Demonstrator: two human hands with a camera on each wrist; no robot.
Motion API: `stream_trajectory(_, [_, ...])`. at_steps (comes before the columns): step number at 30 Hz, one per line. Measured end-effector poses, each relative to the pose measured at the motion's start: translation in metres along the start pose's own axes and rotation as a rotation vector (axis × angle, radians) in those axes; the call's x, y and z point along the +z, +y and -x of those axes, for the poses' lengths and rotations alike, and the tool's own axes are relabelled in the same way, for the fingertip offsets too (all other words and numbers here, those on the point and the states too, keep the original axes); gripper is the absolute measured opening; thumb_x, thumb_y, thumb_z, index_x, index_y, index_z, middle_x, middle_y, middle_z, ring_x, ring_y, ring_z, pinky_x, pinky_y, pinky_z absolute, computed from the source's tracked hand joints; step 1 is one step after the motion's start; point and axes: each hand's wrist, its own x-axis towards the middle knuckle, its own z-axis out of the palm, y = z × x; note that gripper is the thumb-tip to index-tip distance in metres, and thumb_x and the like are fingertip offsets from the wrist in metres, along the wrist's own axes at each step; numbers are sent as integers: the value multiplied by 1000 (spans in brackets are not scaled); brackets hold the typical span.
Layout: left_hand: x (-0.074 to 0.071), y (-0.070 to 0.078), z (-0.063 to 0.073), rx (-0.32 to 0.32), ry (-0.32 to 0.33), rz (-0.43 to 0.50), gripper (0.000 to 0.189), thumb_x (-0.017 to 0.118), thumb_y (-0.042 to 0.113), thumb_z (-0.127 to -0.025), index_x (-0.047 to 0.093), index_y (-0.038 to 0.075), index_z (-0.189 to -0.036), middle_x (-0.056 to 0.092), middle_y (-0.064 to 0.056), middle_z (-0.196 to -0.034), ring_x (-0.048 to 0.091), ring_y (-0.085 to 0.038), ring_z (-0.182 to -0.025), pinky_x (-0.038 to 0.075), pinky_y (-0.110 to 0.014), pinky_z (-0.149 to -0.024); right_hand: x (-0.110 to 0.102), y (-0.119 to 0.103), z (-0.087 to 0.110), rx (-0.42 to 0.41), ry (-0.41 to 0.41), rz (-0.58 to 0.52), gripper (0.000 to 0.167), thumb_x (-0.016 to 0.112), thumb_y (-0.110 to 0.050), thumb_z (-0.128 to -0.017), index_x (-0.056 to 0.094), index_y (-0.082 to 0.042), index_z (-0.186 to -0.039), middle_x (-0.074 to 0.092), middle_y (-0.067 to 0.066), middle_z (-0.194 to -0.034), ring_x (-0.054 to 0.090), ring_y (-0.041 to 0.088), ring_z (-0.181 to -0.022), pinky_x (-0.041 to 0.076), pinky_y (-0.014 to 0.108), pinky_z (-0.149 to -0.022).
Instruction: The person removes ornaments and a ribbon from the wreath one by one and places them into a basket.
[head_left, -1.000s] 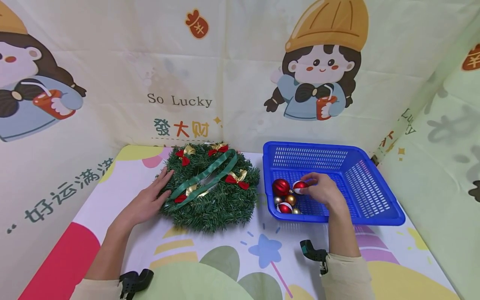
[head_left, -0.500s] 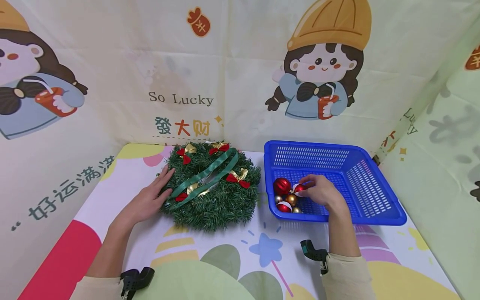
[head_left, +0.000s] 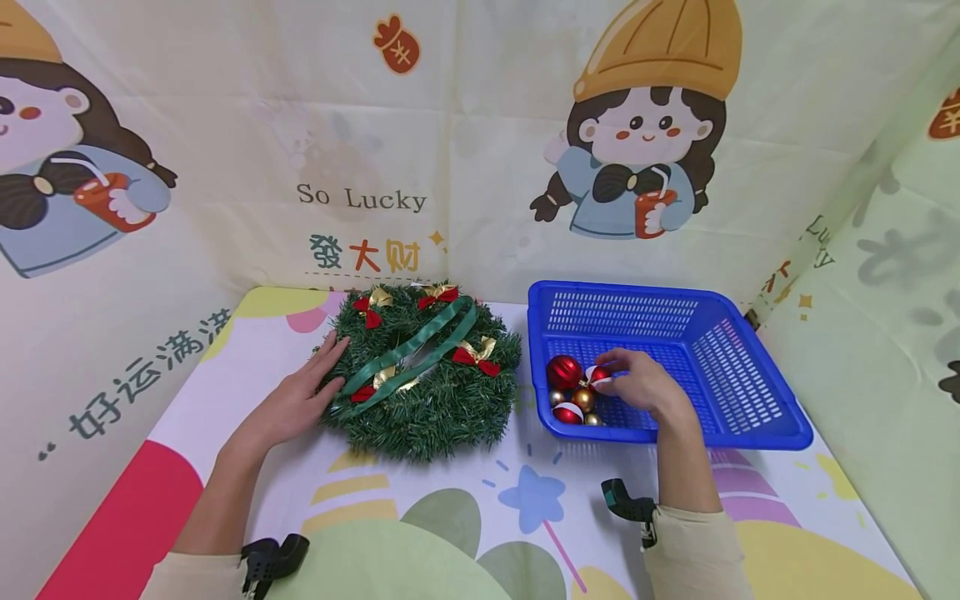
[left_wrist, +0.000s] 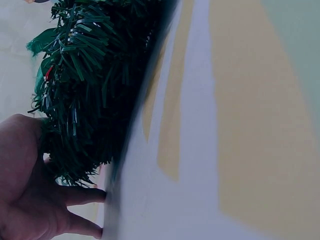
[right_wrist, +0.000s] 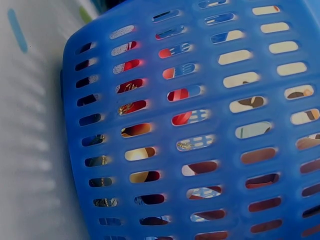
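A green Christmas wreath [head_left: 450, 427] with red and gold bows [head_left: 476, 358] lies on the table, a green ribbon [head_left: 405, 354] looped across it. My left hand [head_left: 294, 407] rests against its left edge with the fingers extended; in the left wrist view, two fingertips of that hand [left_wrist: 30, 200] reach the tabletop. Inside the blue basket [head_left: 738, 442], my right hand [head_left: 643, 385] pinches a red and white Christmas ball [head_left: 597, 377] between thumb and fingers. The basket wall [right_wrist: 200, 125] hides most of that hand in the right wrist view.
Beside the held ball, a larger red ball [head_left: 563, 372], another red and white ball [head_left: 567, 414] and several small gold and silver balls [head_left: 582, 399] sit at the basket's left end. A printed cloth wall [head_left: 480, 150] stands behind the table.
Right fingers and the pinched red and white ball have lowered very slightly among the other balls. The left hand stays on the wreath. The head view has shifted a little.
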Motion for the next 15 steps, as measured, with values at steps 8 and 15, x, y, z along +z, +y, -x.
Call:
stream_trajectory(8, [0, 1, 2, 12, 8, 7, 67, 48, 29, -112, 15, 19, -169, 3, -12, -177, 16, -50, -158, 23, -72, -120, -1, 0, 1, 15, 1, 3, 49, 68, -13, -97, 57, -5, -144, 56, 28, -147, 43, 52, -137, 39, 72, -108])
stream_trajectory(15, [-1, 2, 2, 13, 6, 4, 67, 48, 30, -112, 15, 19, -169, 3, -12, -177, 16, -50, -158, 23, -73, -119, -2, -1, 2, 16, 4, 18, 55, 70, -17, -97, 55, -6, -148, 53, 28, -150, 42, 53, -138, 37, 74, -109])
